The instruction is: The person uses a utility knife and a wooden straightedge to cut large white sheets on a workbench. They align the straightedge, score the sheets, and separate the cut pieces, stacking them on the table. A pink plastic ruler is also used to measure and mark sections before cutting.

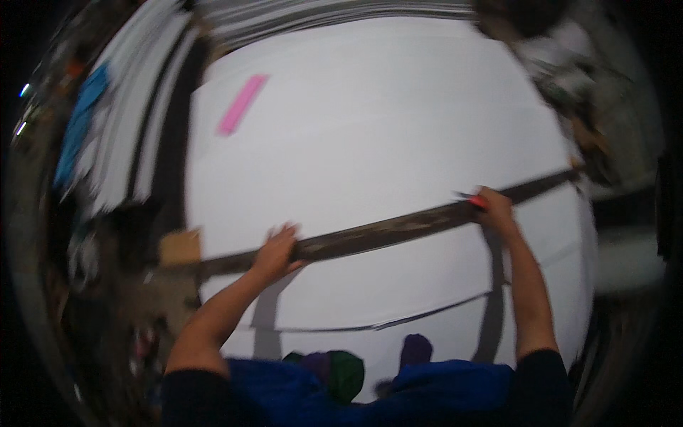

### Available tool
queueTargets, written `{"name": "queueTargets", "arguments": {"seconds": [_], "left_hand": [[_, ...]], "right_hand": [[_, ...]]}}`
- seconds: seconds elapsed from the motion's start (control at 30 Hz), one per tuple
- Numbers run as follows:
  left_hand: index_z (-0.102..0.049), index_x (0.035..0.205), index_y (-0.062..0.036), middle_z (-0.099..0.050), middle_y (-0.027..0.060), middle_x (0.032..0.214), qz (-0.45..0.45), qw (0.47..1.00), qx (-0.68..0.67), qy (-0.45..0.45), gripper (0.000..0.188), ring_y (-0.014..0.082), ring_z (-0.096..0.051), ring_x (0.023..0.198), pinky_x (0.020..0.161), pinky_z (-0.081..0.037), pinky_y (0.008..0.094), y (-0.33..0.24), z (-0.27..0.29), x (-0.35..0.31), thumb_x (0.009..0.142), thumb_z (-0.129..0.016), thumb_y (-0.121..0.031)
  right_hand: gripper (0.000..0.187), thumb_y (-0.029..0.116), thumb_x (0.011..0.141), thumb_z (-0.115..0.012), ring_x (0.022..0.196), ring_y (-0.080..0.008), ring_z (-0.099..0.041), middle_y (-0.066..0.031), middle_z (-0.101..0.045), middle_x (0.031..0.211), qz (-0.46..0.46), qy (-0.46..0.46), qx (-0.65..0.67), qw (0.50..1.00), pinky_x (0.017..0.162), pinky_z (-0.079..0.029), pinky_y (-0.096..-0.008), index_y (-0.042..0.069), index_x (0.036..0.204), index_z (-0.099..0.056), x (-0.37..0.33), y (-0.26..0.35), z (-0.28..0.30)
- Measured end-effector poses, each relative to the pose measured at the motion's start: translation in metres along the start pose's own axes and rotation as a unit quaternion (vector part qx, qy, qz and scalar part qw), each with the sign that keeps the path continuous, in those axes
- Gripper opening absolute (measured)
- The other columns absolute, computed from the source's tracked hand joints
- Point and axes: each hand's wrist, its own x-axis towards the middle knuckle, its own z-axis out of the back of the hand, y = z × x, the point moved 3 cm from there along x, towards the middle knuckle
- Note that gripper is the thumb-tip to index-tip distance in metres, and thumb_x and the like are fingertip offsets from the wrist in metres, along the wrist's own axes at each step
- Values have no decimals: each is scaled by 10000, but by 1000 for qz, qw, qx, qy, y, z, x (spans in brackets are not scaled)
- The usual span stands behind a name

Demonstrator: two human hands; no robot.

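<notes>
A long dark straight bar with worn patches lies slantwise across a large white sheet, its right end farther from me. My left hand grips the bar left of its middle, thumb on the near side and fingertips over the far edge. Toward the bar's right part, my right hand is closed on a red-handled knife. A thin dark blade points left from that hand, just above the bar. Motion blur hides the blade's exact shape and whether it touches the sheet.
A pink strip lies on the sheet's far left part. Stacked sheets stand at the left, with a blue piece beside them. More layered sheets lie beyond. A tan block sits by the bar's left end.
</notes>
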Motion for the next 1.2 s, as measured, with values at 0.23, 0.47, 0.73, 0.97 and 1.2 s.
{"name": "queueTargets", "arguments": {"seconds": [0.23, 0.47, 0.73, 0.97, 1.2], "left_hand": [[-604, 1368, -73, -494, 165, 1577, -58, 989, 83, -111, 802, 407, -371, 1523, 1194, -338, 650, 6, -21, 15, 852, -740, -671], [-606, 1325, -63, -584, 128, 1432, -86, 984, 81, -137, 771, 361, -518, 1353, 1177, -393, 603, -5, -3, 32, 810, -798, -605], [-621, 1257, -52, -619, 102, 1251, -113, 981, 41, -151, 722, 321, -565, 1221, 1169, -423, 551, 5, 10, 45, 785, -835, -554], [-596, 1249, -45, -617, 127, 1269, -108, 985, 5, -131, 684, 362, -566, 1222, 1183, -434, 492, 7, 22, 46, 766, -903, -420], [-648, 1209, -38, -639, 100, 1216, -117, 982, 23, -144, 679, 308, -575, 1173, 1197, -416, 461, 13, 20, 47, 787, -842, -533]], "right_hand": [[658, -55, 621, -813, 1228, -387, -645, -121, -651, 1382, 11, -14, -53, 998, 1033, -549, -463, 93, 1237, -636, -27, -13, 26], [659, -126, 621, -769, 1234, -383, -644, -125, -653, 1369, -34, 8, -1, 999, 1031, -550, -461, 70, 1233, -625, -14, -20, 33], [725, -82, 649, -840, 1316, -373, -604, -138, -599, 1475, -30, 0, -51, 998, 1099, -523, -450, 53, 1322, -608, -7, -31, 19], [745, -71, 646, -859, 1307, -375, -612, -150, -636, 1406, -18, 1, -28, 999, 1081, -524, -461, 74, 1331, -607, -3, -22, 22], [727, -108, 616, -826, 1323, -369, -608, -148, -638, 1417, -2, -6, -16, 1000, 1098, -518, -459, 71, 1290, -621, 2, -32, 13]]}}
